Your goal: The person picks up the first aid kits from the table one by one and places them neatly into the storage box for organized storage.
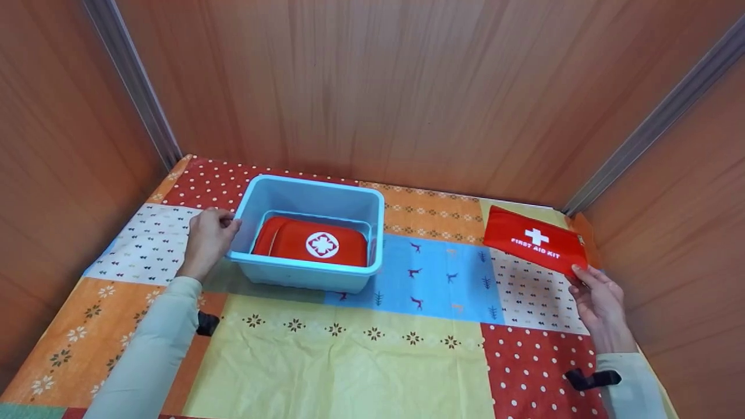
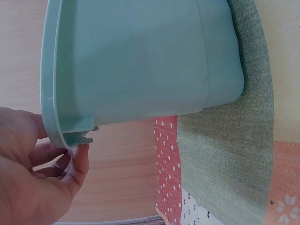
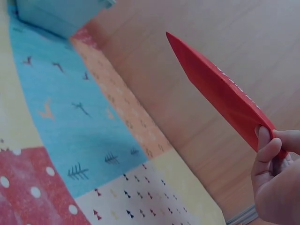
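A light blue plastic bin (image 1: 308, 276) stands left of centre on the table, with a red first aid case (image 1: 291, 240) bearing a white cross emblem lying inside it. My left hand (image 1: 210, 235) pinches the bin's left rim; the left wrist view shows the thumb and fingers of this hand (image 2: 42, 173) around the rim's edge. On the right, my right hand (image 1: 599, 297) pinches one corner of a flat red first aid pouch (image 1: 532, 240) with white lettering and holds it above the tablecloth. Seen from its edge, the pouch (image 3: 215, 89) points away from the fingers.
A patchwork-patterned tablecloth (image 1: 349, 372) covers the table. Wood-grain panels (image 1: 407, 87) rise at the back and both sides, joined by grey metal posts (image 1: 137, 75) at the corners. The right hand is close to the right panel (image 1: 692, 233).
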A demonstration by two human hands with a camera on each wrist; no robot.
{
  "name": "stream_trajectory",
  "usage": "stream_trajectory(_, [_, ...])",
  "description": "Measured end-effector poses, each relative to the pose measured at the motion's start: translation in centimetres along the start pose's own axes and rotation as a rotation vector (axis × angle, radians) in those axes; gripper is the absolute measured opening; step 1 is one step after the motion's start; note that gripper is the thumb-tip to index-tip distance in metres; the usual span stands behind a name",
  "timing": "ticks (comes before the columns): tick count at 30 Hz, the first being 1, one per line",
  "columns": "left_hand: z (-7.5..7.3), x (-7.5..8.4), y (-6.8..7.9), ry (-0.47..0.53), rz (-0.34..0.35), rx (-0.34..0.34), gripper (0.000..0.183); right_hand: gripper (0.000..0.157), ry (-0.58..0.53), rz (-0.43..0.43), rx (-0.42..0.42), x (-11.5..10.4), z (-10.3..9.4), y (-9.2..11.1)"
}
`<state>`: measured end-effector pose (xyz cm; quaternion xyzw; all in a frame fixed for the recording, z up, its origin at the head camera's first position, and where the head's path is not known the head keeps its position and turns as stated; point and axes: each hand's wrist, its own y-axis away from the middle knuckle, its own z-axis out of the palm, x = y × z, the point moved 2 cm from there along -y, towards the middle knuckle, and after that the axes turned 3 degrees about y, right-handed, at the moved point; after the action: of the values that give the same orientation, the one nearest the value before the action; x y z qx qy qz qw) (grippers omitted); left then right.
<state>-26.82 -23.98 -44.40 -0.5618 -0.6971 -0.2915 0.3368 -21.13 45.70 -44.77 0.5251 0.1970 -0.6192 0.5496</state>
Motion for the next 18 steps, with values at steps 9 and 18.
stream_trajectory(9, [0.0,0.0,0.0,-0.017,0.014,0.021,0.039,0.027,0.005,-0.020,-0.041,0.2,2.6,0.7])
stream_trajectory(18, [0.0,-0.1,-0.2,-0.014,0.034,0.017,0.037,0.027,-0.011,-0.008,-0.041,0.3,4.5,1.2])
